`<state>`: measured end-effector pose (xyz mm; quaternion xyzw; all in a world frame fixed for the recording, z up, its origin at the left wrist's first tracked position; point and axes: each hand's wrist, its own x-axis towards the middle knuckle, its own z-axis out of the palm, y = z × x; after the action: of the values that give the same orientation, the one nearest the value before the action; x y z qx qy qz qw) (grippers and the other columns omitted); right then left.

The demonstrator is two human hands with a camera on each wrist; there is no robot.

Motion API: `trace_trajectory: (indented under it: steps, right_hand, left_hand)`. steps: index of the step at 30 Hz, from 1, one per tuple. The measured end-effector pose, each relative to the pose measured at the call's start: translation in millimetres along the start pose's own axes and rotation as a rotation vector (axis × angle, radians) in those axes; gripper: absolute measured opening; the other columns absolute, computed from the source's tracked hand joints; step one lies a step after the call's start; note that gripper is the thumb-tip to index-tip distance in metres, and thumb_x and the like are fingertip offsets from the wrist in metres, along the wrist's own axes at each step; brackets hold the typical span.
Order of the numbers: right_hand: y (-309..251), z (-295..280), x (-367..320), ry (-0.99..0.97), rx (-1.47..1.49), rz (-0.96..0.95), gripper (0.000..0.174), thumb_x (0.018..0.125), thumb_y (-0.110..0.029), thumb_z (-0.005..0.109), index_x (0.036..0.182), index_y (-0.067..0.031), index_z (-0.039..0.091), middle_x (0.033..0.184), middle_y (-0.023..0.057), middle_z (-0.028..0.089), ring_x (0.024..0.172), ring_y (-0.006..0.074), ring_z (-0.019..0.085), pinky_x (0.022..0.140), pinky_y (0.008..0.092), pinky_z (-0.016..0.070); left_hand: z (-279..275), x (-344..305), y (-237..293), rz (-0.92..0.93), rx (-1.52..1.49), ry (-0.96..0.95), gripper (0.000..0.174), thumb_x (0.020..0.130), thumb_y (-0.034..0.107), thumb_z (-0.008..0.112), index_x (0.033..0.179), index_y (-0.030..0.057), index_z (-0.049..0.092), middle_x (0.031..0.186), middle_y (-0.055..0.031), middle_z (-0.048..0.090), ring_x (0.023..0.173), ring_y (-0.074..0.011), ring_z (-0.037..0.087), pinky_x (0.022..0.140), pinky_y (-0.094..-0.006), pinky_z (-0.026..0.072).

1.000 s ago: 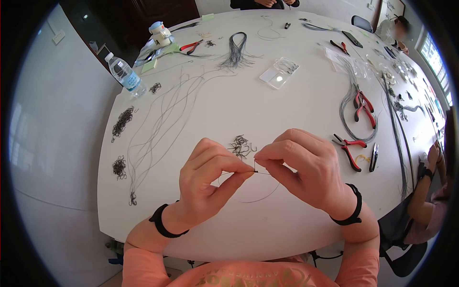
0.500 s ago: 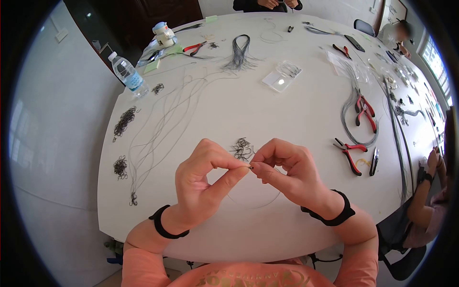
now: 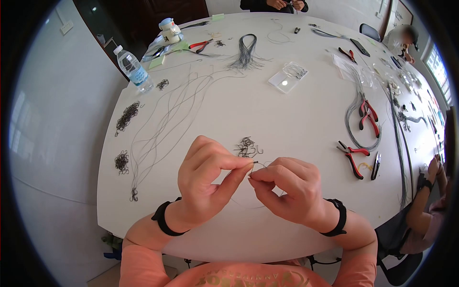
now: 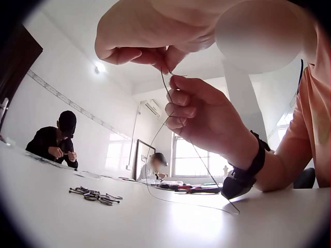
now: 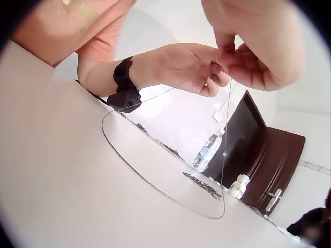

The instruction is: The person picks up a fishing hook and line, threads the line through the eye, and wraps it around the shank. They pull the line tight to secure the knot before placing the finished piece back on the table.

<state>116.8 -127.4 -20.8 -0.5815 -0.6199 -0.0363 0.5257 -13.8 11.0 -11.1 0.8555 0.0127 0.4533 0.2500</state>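
My left hand (image 3: 205, 174) pinches a small dark fish hook (image 3: 256, 162) between thumb and forefinger, most of it hidden by the fingertips. My right hand (image 3: 291, 189), just below and to the right, grips thin fishing line between thumb and fingers, with a short taut length running up to the left fingertips. The rest of the line (image 5: 224, 155) hangs from the hands in a wide loop down near the tabletop. Just beyond the fingers lies a small pile of dark fish hooks (image 3: 247, 147), seen also in the left wrist view.
Long lines (image 3: 167, 110) with hooks at one end spread to the left, beside more hook piles (image 3: 127, 118). A water bottle (image 3: 135, 71) stands at the far left. Red-handled pliers (image 3: 354, 158) and cutters (image 3: 376, 166) lie right. Ahead is a clear plastic box (image 3: 288, 77). Other people sit around.
My right fingertips first held the line's end above the hook, then met the left fingertips, and now sit lower with line stretched between. The left hand keeps its pinch nearly in place.
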Motion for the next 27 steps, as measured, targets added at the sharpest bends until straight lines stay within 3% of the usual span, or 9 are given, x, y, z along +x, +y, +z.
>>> trace_trajectory:
  steps: [8,15,21,23,27]
  right_hand:
    - [-4,-19,10,-0.01,-0.319,-0.271,0.021,0.069,0.0,0.074,0.085,-0.0058,0.062,0.072,0.0018,0.053,0.057,0.0165,0.053,0.05,0.0294,0.0407]
    - [2,-36,21,-0.042,-0.36,-0.311,0.022,0.067,-0.002,0.073,0.086,-0.0056,0.063,0.073,0.0022,0.053,0.059,0.0168,0.053,0.051,0.03,0.0412]
    - [3,-40,25,-0.087,-0.214,-0.155,0.016,0.076,-0.001,0.075,0.087,-0.0063,0.065,0.076,0.0028,0.058,0.064,0.0194,0.059,0.055,0.0312,0.0465]
    - [8,-39,23,-0.132,0.02,0.113,0.011,0.082,-0.003,0.076,0.088,-0.0046,0.066,0.076,0.0028,0.062,0.065,0.0195,0.062,0.057,0.0306,0.049]
    - [20,-33,20,-0.171,0.157,0.232,0.008,0.088,-0.006,0.074,0.089,-0.0023,0.067,0.076,0.0032,0.067,0.066,0.0152,0.063,0.06,0.0286,0.0491]
  left_hand:
    - [3,1,-2,0.119,0.082,-0.012,0.023,0.071,-0.004,0.083,0.087,0.0086,0.073,0.075,0.0015,0.061,0.072,-0.0186,0.053,0.057,-0.0295,0.0419]
    - [2,3,1,0.097,0.054,-0.084,0.023,0.068,-0.001,0.084,0.086,0.009,0.073,0.078,0.0024,0.065,0.074,-0.0183,0.057,0.059,-0.0287,0.0454]
    - [-5,5,4,-0.092,-0.139,-0.198,0.021,0.072,-0.001,0.085,0.088,0.0099,0.076,0.081,0.0023,0.069,0.077,-0.0161,0.058,0.062,-0.0275,0.0475]
    - [-5,4,2,-0.131,-0.193,-0.199,0.02,0.073,-0.001,0.084,0.088,0.0098,0.076,0.081,0.0022,0.07,0.078,-0.0156,0.058,0.062,-0.0273,0.0476]
    - [-5,2,-1,-0.197,-0.307,-0.167,0.017,0.076,-0.001,0.084,0.087,0.0091,0.076,0.081,0.0013,0.07,0.076,-0.0142,0.058,0.063,-0.0268,0.0476]
